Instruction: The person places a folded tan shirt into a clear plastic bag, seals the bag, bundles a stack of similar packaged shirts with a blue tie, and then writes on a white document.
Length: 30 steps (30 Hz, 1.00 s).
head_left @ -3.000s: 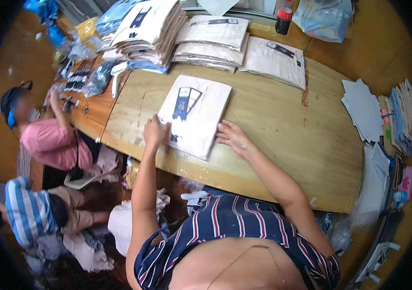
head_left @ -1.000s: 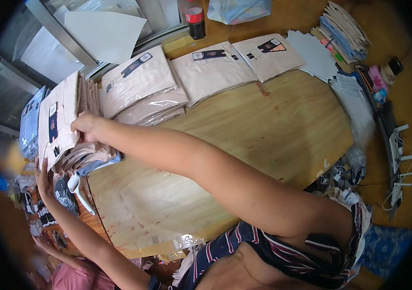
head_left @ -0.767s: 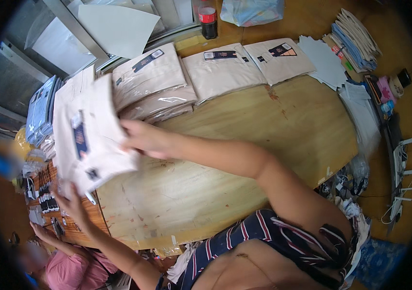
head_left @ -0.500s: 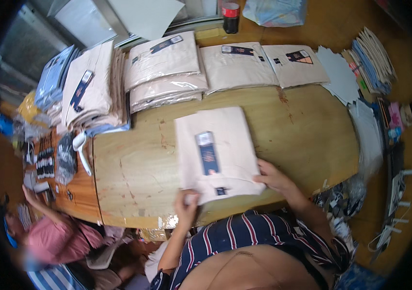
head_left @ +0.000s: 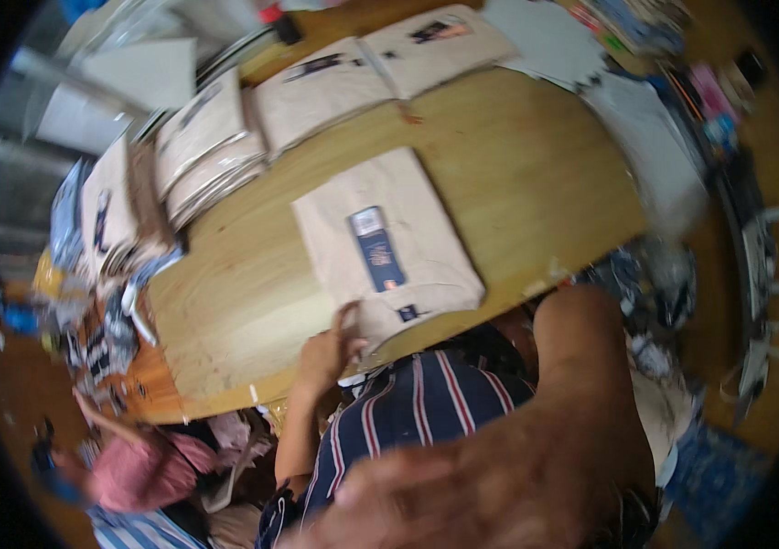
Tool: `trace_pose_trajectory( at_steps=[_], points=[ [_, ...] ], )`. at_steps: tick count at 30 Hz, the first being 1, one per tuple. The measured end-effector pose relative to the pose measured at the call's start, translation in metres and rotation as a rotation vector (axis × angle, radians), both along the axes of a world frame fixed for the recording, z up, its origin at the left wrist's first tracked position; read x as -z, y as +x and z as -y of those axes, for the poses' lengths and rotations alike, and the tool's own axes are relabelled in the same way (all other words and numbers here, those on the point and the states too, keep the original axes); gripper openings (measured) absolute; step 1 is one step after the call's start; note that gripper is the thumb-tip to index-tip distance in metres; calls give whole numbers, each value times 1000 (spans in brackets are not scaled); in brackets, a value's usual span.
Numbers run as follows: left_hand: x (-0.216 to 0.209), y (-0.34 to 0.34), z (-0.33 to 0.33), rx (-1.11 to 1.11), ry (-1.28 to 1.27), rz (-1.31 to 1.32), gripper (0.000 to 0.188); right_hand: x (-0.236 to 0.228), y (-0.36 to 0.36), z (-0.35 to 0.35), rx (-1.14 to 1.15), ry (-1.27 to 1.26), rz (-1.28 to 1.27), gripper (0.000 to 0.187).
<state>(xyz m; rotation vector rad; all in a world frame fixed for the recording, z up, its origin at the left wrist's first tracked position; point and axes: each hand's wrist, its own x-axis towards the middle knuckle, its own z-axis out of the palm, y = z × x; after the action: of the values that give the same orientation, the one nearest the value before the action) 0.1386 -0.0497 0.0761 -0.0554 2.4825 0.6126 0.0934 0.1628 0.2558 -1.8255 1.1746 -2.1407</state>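
Note:
A folded beige garment [head_left: 435,247] lies flat on the wooden table in front of me, tilted a little. A long dark-blue hang tag [head_left: 376,252] rests on it, with a small dark label [head_left: 408,314] by its near edge. At the garment's near-left corner, my left hand [head_left: 323,359] has its fingers closed on the edge. My right hand [head_left: 408,499] is lifted off the garment, close in front of me at the bottom of the view. Motion smears its fingers, and nothing can be made out in them.
Stacks of folded beige garments, some in clear bags [head_left: 215,151], line the table's far side. White sheets [head_left: 549,41] lie at the far right. A white-handled tool [head_left: 139,316] sits on the left beside dark small items. A person in pink [head_left: 147,467] sits at the left.
My right hand has let go of the garment's right edge and come up toward me. My left hand stays at the near-left corner. The view has turned, tilting the table.

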Motion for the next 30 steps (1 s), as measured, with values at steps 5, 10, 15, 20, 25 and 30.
trace_pose_trajectory(
  at_steps=[5,10,15,20,25,30],
  points=[
    [0,-10,-19,-100,-54,-246,62,4,40,-58,683,-10,14,24],
    [-8,-11,-58,-162,28,-300,60,48,-52,-187,1023,439,-6,37],
    [-22,-20,-93,-149,45,-334,60,180,-116,-329,1785,1574,289,62],
    [-25,-27,-113,-141,89,-377,59,219,-134,-371,1855,1725,292,21],
    [-29,-35,-128,-78,240,-404,57,167,-148,-416,1676,1498,563,24],
    [-36,-53,-156,22,323,-466,49,156,-124,-339,1913,1277,139,17]
  ],
)
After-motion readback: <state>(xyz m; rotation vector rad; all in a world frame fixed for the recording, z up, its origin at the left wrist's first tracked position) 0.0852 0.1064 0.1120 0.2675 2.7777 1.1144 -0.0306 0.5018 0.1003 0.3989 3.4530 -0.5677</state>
